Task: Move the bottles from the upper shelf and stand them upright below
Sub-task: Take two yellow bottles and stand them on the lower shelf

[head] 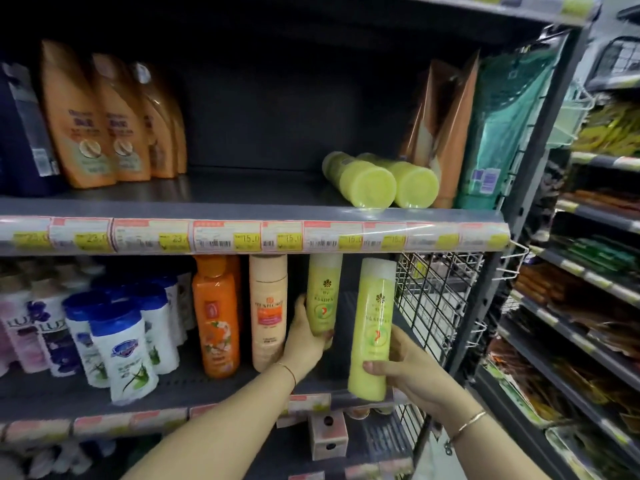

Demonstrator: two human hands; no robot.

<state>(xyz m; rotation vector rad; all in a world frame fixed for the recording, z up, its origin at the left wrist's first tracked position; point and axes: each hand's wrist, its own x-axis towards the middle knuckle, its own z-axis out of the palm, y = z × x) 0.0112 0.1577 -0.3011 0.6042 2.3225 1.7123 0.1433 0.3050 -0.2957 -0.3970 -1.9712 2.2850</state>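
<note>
On the lower shelf point(214, 393), a dark perforated metal deck, white bottles with blue caps point(117, 344) crowd the left, then an orange bottle point(216, 317) and a peach bottle point(268, 311) stand upright. Just right of the peach bottle, the left hand point(304, 344) is curled around the base of a smooth yellow-green bottle point(323, 296), upright and set back under the price strip point(249, 235). Right of that, the right hand point(412, 372) grips the lower part of a second yellow-green bottle point(372, 327), upright with its base over the lower shelf's front edge; whether it touches the deck cannot be told. A wire grid panel point(436, 299) closes the shelf's right end, leaving a narrow open bay.

Above the price strip, the upper shelf point(242, 199) is bare across its middle. Toward its right, two yellow-green bottles point(381, 181) lie on their sides, touching, round ends facing out at the front edge, just beside brown and green pouches point(478, 133).
</note>
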